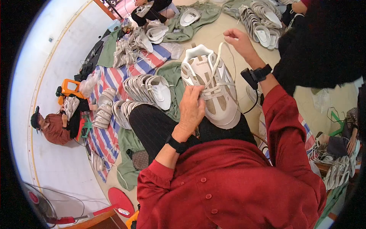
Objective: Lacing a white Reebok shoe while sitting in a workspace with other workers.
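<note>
A beige and white sneaker [220, 102] rests upright on my lap, its toe toward me. My left hand [191, 108] is closed at the near side of its lacing, fingertips pressed on the shoelace [210, 91]. Past the heel, my right hand [241, 42] is raised with its fingers curled together. A loose length of the lace arcs up close beside those fingertips; whether they grip it is hidden. Next to my knee, nested shoe uppers [160, 95] stand in a row.
More uppers [127, 49] lie on a striped sheet [156, 57] and green cloth [207, 17]. Another pile [263, 23] sits at the far right. A person [57, 128] holding shoes sits at the left. Dark clothing [320, 45] stands close on the right. A red round-based stand [121, 200] is near left.
</note>
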Demonstrator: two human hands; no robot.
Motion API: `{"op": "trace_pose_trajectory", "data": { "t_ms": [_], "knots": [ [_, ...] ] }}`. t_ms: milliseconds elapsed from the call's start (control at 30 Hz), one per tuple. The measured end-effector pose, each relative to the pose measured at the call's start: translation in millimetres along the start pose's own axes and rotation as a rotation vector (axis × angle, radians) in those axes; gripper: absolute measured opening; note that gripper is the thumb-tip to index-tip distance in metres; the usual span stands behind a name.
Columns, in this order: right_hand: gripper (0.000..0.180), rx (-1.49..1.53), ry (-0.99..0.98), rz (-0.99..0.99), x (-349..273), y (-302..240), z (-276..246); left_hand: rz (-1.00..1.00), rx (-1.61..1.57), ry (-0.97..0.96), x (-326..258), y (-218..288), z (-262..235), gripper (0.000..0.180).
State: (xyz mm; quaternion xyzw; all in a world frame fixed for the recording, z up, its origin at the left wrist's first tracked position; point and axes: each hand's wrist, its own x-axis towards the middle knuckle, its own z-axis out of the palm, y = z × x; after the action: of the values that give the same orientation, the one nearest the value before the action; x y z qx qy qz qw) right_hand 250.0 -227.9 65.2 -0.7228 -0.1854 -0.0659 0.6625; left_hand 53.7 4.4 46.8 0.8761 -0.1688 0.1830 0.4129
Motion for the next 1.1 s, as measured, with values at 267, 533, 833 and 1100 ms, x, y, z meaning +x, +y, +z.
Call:
{"op": "trace_pose_trajectory", "data": {
  "t_ms": [267,533,833,1100],
  "knots": [
    [0.014,-0.274,0.109,-0.040,-100.2,-22.7,39.0,-0.006,0.021,-0.026,3.9,-2.6,-8.3,0.033],
    [0.009,-0.414,-0.061,-0.268,-138.6,-47.8,53.1,-0.044,-0.007,-0.020,4.4,-1.4,-7.1,0.030],
    [0.018,-0.677,-0.175,-0.365,-137.9,-48.4,64.7,0.051,0.166,-0.132,15.7,-2.4,-19.1,0.021],
    [0.022,-0.786,-0.212,-0.334,-145.3,-49.5,64.2,0.044,0.114,-0.146,16.8,-3.6,-18.0,0.021]
  ]
}}
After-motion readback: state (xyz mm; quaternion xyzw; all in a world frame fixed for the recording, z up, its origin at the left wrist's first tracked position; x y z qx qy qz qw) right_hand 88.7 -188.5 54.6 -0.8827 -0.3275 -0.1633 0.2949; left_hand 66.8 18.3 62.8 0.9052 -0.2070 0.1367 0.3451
